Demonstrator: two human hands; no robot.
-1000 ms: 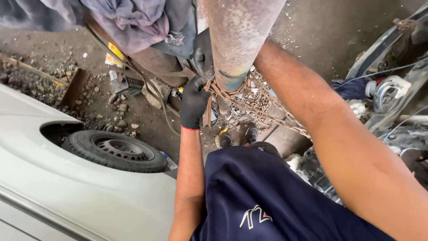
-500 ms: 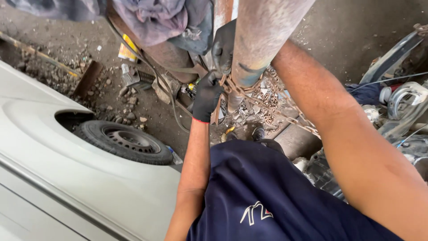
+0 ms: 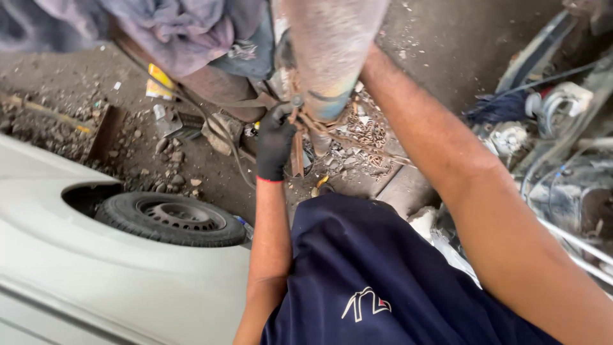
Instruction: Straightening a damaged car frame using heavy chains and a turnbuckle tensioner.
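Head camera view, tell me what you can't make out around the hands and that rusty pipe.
Head view, not readable:
- Right hand: hidden behind the rusty pipe; only the forearm shows.
- Left hand: gloved, at a rusty strap beside the pipe; whether it grips is unclear.
- Pipe top: cut off by the upper edge.
- Tyre: far side hidden by the white car body.
- Chain pile: too small to read.

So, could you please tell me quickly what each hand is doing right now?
Left hand: gloved, closed around the rusty chain beside the pipe.
Right hand: hidden behind the pipe, cannot be told.
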